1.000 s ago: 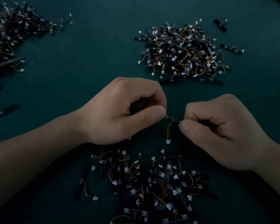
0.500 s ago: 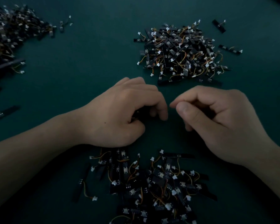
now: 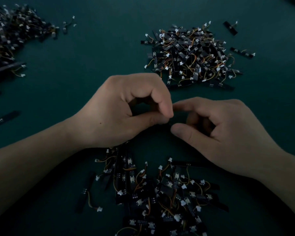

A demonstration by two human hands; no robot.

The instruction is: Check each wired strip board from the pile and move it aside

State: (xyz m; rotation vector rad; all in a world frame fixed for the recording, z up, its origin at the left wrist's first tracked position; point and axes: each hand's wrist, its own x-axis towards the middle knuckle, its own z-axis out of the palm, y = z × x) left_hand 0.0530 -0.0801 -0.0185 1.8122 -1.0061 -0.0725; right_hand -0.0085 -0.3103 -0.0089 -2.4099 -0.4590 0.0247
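Left hand grip together, thumb to forefinger, on what I cannot tell; right hand grip apart; pile beneath on tabletop

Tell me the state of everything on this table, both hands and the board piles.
left hand, thumb and forefinger tips pinched together; too dark to tell what they hold.
right hand, fingers loosely curled, thumb and forefinger apart, nothing seen in it.
near pile, loose tangled heap below the hands.
far pile, loose heap beyond the hands.
left pile, dim heap at far left.
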